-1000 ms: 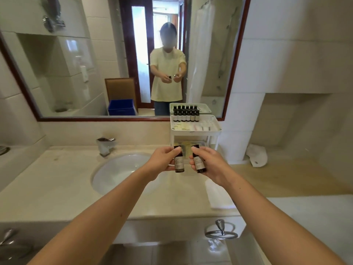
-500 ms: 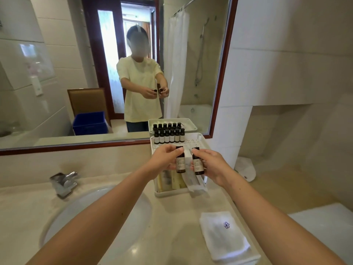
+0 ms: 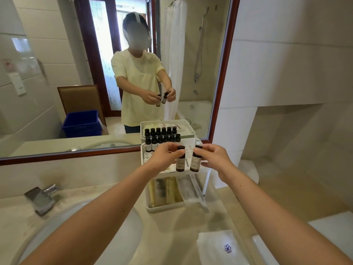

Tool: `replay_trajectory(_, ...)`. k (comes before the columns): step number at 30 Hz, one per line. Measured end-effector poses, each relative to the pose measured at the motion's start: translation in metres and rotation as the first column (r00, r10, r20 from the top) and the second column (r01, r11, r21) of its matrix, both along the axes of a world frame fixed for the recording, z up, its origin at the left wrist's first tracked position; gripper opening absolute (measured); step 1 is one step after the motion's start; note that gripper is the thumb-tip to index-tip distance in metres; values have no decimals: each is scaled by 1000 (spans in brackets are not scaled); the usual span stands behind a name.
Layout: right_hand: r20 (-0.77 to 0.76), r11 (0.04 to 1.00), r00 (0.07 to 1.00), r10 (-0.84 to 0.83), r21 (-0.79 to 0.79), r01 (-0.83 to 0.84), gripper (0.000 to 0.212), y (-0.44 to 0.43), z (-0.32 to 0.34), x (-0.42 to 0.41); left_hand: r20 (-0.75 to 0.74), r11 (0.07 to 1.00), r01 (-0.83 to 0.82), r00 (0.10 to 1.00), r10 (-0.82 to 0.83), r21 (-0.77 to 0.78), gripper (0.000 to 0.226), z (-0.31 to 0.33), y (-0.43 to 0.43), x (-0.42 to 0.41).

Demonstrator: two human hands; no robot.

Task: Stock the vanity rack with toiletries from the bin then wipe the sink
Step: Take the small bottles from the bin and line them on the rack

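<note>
My left hand [image 3: 164, 156] pinches a small dark bottle [image 3: 180, 159] with a pale label, held upright. My right hand [image 3: 215, 159] pinches a second dark bottle [image 3: 195, 159], tilted slightly. Both bottles hang side by side just above the front of the top shelf of the white vanity rack [image 3: 147, 161]. A row of several matching bottles [image 3: 150, 143] stands at the back of that shelf against the mirror. The rack's lower tray holds long wrapped packets [image 3: 189, 190]. The white sink [image 3: 122, 232] lies under my left forearm.
A chrome faucet [image 3: 43, 197] stands at the left of the basin. A folded white towel [image 3: 219, 247] with a blue flower mark lies on the counter at lower right. The mirror shows a blue bin [image 3: 81, 123] on a chair behind me.
I have stepped closer to the counter and rack. Both hands carried their bottles forward and up, from before the lower tray to over the top shelf.
</note>
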State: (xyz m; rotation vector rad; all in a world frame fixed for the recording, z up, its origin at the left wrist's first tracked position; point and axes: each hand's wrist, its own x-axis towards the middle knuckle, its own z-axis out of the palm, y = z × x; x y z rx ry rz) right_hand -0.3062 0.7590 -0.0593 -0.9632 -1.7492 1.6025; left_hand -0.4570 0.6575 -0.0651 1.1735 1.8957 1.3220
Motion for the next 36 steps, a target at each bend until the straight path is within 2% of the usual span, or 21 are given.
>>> replay_trajectory(7, 86, 991, 993, 83, 99, -91, 22, 69, 5, -19, -165, 998, -57, 985, 50, -40, 25, 6, 60, -11)
replay_trajectory(16, 164, 971, 971, 174, 135, -196, 27, 152, -9, -55, -386, 977, -150, 919, 79, -155, 18, 0, 134, -42)
replay_trajectory(20, 213, 954, 954, 209, 171, -247, 18, 182, -18, -75, -504, 965, -156, 863, 29, -210, 17, -1, 161, -55)
replay_trajectory(26, 287, 929, 931, 227, 225, -296, 16, 213, -43, -105, -669, 949, -189, 743, -30, -252, 25, -16, 191, -79)
replay_trajectory(32, 316, 910, 918, 241, 255, -327, 19, 230, -65, -132, -783, 942, -242, 622, -32, -231, 22, -33, 210, -98)
replay_trajectory(36, 350, 898, 906, 237, 276, -342, 19, 237, -73, -142, -819, 938, -269, 573, -28, -220, 26, -46, 216, -106)
